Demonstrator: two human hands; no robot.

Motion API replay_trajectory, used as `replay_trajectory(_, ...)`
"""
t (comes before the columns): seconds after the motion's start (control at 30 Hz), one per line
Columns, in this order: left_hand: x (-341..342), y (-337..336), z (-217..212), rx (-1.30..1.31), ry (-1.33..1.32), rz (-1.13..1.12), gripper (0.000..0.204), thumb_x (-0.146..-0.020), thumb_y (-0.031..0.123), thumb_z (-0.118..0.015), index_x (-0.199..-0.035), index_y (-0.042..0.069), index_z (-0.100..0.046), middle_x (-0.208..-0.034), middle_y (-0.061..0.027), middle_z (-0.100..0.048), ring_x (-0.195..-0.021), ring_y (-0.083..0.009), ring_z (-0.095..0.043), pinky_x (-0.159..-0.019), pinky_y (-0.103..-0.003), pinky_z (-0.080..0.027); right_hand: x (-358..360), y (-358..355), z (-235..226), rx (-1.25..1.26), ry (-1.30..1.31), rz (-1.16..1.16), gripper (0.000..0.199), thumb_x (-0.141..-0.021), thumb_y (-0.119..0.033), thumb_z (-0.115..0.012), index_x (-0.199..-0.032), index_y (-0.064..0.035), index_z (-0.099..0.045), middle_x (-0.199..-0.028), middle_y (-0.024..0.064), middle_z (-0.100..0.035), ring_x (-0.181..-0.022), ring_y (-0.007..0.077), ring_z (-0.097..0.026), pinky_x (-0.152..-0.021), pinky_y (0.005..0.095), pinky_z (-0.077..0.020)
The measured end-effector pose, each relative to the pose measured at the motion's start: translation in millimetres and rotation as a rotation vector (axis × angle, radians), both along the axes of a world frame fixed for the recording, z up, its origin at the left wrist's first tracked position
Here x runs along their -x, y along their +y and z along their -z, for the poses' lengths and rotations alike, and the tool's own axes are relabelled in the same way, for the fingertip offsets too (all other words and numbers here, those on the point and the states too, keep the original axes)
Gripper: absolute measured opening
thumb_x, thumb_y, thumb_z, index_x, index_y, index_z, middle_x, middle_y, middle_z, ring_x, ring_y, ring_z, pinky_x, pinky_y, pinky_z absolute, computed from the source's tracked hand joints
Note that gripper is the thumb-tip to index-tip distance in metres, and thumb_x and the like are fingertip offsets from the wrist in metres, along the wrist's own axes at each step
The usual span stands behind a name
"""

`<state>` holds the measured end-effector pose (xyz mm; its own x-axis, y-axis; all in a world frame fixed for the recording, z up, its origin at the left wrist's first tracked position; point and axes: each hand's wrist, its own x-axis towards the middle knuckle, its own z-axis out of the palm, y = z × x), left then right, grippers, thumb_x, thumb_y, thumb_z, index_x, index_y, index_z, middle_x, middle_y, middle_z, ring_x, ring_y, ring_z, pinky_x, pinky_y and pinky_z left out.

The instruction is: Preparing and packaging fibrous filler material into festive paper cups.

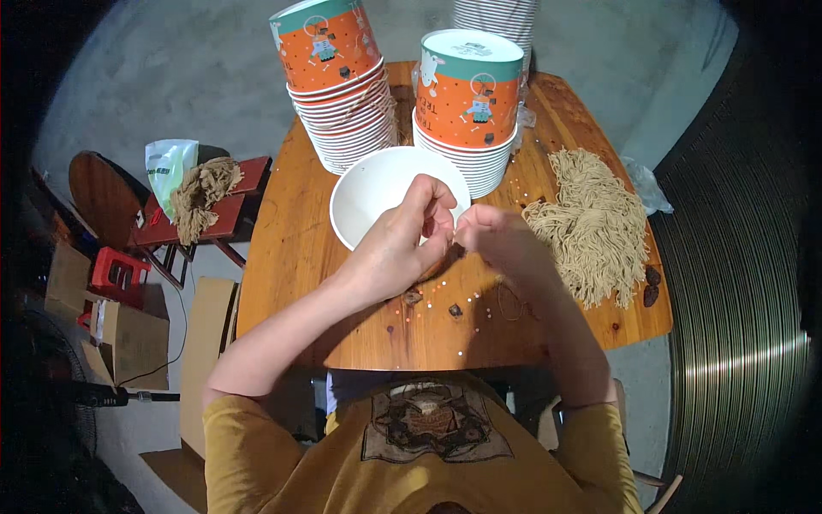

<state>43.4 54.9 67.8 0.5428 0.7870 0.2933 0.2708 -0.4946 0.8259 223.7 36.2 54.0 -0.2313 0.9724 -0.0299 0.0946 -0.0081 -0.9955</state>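
My left hand point(398, 240) is closed, thumb and index finger pinched together, at the right side of a white paper bucket point(368, 193) whose open mouth faces me. Close beside it, my right hand point(505, 244) is also pinched, its fingertips almost meeting the left ones. What the fingertips hold is too small to make out. A loose heap of tan cord point(595, 227) lies on the table to the right of my right hand. Beyond the bucket stand two stacks of upside-down paper buckets, one topped by an orange bucket point(471, 98), the other by a similar orange bucket point(330, 51).
Small beads point(461, 353) and dark scraps point(455, 310) are scattered on the wooden table point(282, 274). A taller white stack point(501, 19) stands behind. On the left are a reddish bench point(248, 180) with more tan cord point(205, 193), a red stool point(120, 274) and cardboard boxes point(137, 343).
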Motion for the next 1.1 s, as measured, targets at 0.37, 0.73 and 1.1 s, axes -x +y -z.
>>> replay_trajectory(0.37, 3, 1, 3, 0.013, -0.041, 0.018, 0.023, -0.087, 0.000, -0.057, -0.104, 0.004, -0.042, -0.085, -0.0017, -0.049, -0.080, -0.0094, -0.050, -0.076, -0.026, -0.044, -1, -12, -3, 0.097, 0.114, 0.019, 0.017, -0.086, -0.027, -0.059, -0.086, -0.0105, -0.060, -0.064, -0.0078, -0.044, -0.051, 0.0008, -0.035, -0.044, 0.0187, -0.0262)
replay_trajectory(0.73, 4, 2, 3, 0.001, -0.043, 0.031, 0.020, -0.089, 0.001, -0.056, -0.104, 0.003, -0.043, -0.085, -0.0009, -0.047, -0.081, -0.0088, -0.049, -0.077, -0.026, -0.044, -11, -1, 5, 0.314, 0.328, -0.092, 0.012, -0.085, -0.023, -0.059, -0.083, -0.0115, -0.057, -0.062, -0.0084, -0.045, -0.045, 0.0014, -0.031, -0.043, 0.0181, -0.0270)
replay_trajectory(1.1, 3, 4, 6, 0.011, -0.029, 0.001, 0.026, -0.085, 0.001, -0.056, -0.106, 0.003, -0.040, -0.081, -0.0043, -0.051, -0.075, -0.0132, -0.053, -0.072, -0.028, -0.045, 0, -6, 23, -0.193, 0.120, 0.100, 0.011, -0.088, -0.021, -0.060, -0.090, -0.0103, -0.060, -0.067, -0.0092, -0.046, -0.051, -0.0007, -0.034, -0.045, 0.0168, -0.0256)
